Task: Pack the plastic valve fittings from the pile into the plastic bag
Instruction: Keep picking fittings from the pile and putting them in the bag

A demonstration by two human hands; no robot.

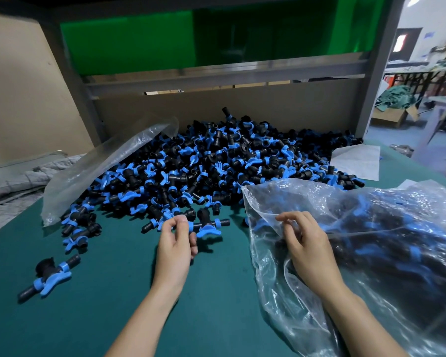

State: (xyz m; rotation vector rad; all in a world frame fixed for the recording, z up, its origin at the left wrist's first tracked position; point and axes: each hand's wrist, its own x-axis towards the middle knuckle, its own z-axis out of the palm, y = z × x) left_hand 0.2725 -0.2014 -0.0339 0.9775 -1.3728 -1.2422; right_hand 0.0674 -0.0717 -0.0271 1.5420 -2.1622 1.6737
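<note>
Mid-worktop (113,292), at pile (216,163) near edge: left hand (175,243) pinches valve fitting (208,231); right hand (305,244) pinches plastic bag (386,228) rim; hold mouth wide, drop fitting deep

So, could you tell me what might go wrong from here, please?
The right hand pinches only one spot on the rim of the plastic bag; the mouth may sag, and the valve fitting in the left hand could miss. The bag lies sideways, so contents might slide out. The stray fitting could be overlooked.
</note>
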